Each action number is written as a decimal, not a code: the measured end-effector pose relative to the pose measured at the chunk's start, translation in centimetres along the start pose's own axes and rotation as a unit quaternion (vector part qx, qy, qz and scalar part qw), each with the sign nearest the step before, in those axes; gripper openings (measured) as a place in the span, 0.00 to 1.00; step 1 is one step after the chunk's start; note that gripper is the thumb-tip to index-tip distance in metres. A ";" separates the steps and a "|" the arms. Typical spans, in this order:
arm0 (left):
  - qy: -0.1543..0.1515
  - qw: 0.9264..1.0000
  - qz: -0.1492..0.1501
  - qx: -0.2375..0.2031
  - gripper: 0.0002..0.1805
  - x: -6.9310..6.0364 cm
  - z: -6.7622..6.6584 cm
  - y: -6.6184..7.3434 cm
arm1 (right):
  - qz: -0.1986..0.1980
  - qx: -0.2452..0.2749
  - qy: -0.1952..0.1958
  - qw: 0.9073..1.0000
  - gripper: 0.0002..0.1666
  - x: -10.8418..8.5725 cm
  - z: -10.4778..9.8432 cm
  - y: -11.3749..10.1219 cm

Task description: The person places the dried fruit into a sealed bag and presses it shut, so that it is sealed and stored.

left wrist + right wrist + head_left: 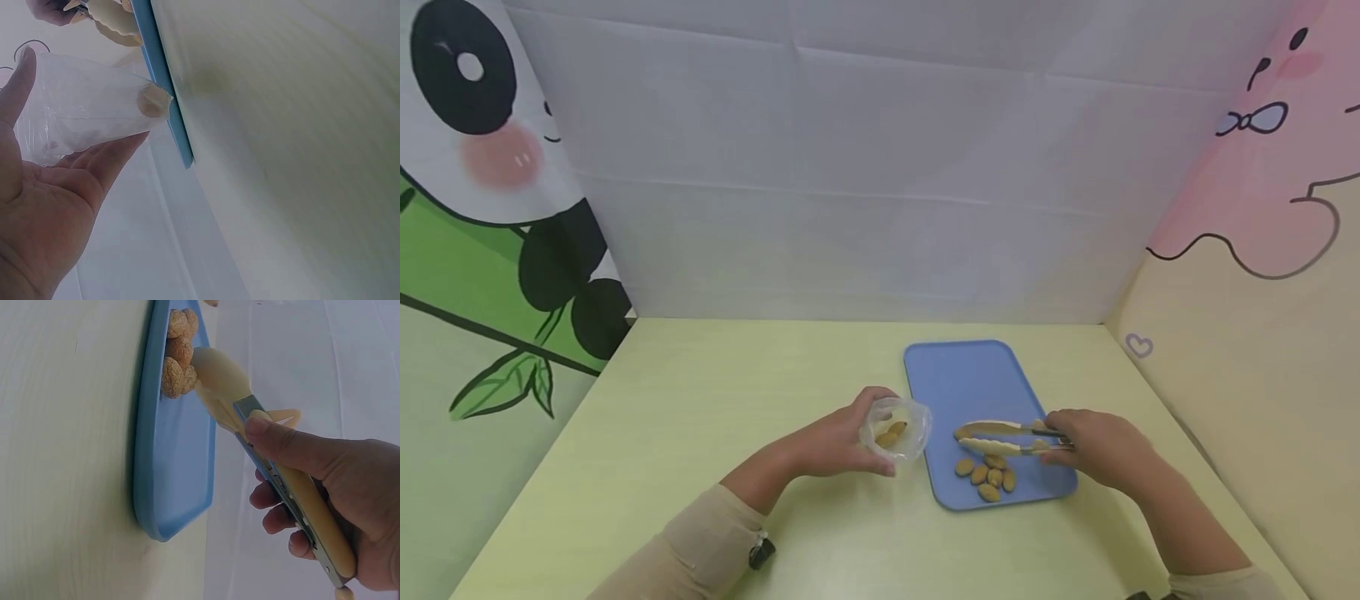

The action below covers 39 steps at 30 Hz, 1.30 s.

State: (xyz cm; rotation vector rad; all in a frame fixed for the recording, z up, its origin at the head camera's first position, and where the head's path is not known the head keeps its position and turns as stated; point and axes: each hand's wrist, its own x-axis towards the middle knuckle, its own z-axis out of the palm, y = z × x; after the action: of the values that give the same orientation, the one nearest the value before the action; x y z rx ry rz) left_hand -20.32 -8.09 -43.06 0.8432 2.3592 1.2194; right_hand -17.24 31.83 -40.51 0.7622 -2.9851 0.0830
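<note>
My left hand (pixel 835 437) holds a clear plastic cup (pixel 919 429), its thumb and fingers curved around the sides. Brown nuts (pixel 891 435) lie inside the cup, which tilts beside the left edge of a blue tray (pixel 962 379). A pair of tongs (pixel 294 500) with cream-coloured heads is gripped in my right hand (pixel 1105 450). The tong tips point left over the tray. One nut (pixel 961 433) shows at the tips; whether they pinch it I cannot tell. Several wrinkled brown nuts (pixel 173 377) sit clustered on the tray just nearer than the tongs.
The pale yellow table (pixel 700 392) carries the tray right of centre. A white sheet (pixel 850 250) rises behind it. Printed cartoon panels stand at the left (pixel 512 333) and right (pixel 1247 333). A dark clip-like object (pixel 762 552) is at the left sleeve's cuff.
</note>
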 end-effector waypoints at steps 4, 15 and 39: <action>-0.002 1.000 -0.001 -0.004 0.50 0.1 0.1 -0.2 | 0.003 0.004 -0.003 1.000 0.17 0.0 0.1 -0.1; -0.003 1.000 0.001 -0.004 0.50 0.2 0.2 -0.5 | 0.024 0.007 0.028 0.999 0.18 -0.5 0.1 0.5; -0.010 1.000 -0.001 0.004 0.54 0.7 0.2 -0.9 | 0.035 0.021 0.081 0.996 0.19 -0.8 -0.4 0.4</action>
State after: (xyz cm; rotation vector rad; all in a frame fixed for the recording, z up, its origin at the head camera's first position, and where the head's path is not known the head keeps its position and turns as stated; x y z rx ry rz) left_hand -21.04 -7.96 -43.90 0.8509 2.3506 1.1957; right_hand -16.76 32.59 -40.20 0.6227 -2.8641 0.2016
